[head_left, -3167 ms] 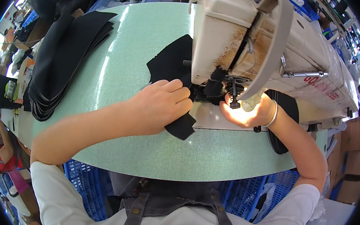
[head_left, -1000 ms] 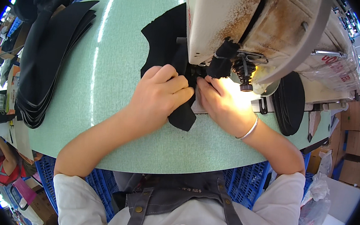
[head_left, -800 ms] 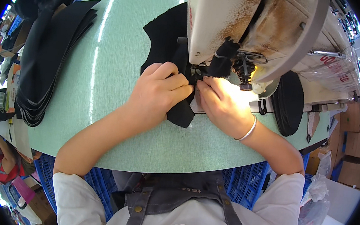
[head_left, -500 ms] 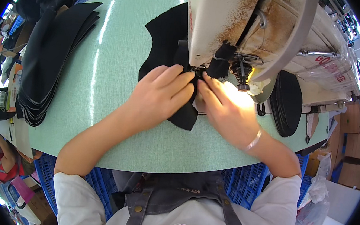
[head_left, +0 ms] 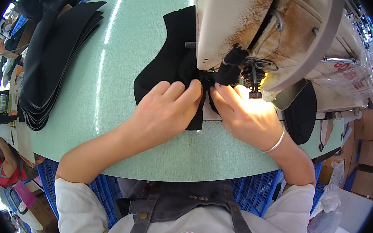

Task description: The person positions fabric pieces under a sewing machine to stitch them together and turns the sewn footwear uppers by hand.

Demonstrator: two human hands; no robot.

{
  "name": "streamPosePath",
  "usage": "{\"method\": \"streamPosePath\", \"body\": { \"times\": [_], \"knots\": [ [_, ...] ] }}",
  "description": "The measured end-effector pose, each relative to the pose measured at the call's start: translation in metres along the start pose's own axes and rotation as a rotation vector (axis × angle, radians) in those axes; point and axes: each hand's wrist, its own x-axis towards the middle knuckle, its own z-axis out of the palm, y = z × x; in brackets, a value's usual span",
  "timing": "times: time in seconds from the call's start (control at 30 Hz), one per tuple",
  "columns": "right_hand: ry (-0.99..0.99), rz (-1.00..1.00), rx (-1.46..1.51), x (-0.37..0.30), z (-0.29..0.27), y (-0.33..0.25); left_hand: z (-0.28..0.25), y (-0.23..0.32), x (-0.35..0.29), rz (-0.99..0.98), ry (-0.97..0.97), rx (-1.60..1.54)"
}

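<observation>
A black fabric piece with a curved edge lies on the pale green table, partly under the head of a sewing machine. My left hand has its fingers curled and closed on the fabric, just left of the needle area. On the other side, my right hand pinches the fabric's edge between thumb and fingers, beneath the machine's lit tension knob. The needle and presser foot are mostly hidden by the machine head and my fingers.
On the left of the table sits a stack of long black pieces. Another black stack rests right of the machine. Blue plastic crates stand below the table's front edge. A person in red is at the far left.
The fabric has turned and shifted, its left edge bulging nearer me. Both hands have drawn slightly toward me, the right one also moving rightward. My left fingers are more curled.
</observation>
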Motion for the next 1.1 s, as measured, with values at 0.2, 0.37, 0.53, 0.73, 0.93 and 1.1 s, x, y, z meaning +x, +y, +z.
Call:
{"method": "streamPosePath", "body": {
  "times": [0.2, 0.37, 0.53, 0.73, 0.93, 1.1],
  "knots": [
    [-0.173, 0.154, -0.150, 0.002, -0.012, -0.015, -0.010, 0.003, 0.002, -0.080, -0.165, 0.039],
    [-0.220, 0.221, -0.116, -0.007, -0.001, -0.005, -0.007, 0.002, -0.001, -0.079, -0.164, 0.001],
    [-0.359, 0.163, -0.340, 0.003, -0.003, -0.014, -0.006, -0.002, -0.003, -0.124, -0.190, -0.102],
    [-0.147, 0.020, -0.046, -0.004, -0.012, -0.018, -0.002, -0.001, -0.005, -0.135, -0.170, -0.191],
    [-0.133, 0.023, 0.034, -0.004, -0.015, -0.017, -0.001, -0.003, -0.007, -0.132, -0.145, -0.236],
    [-0.160, -0.032, -0.063, -0.001, -0.011, -0.025, -0.002, -0.007, -0.009, -0.132, -0.127, -0.262]
  ]
}}
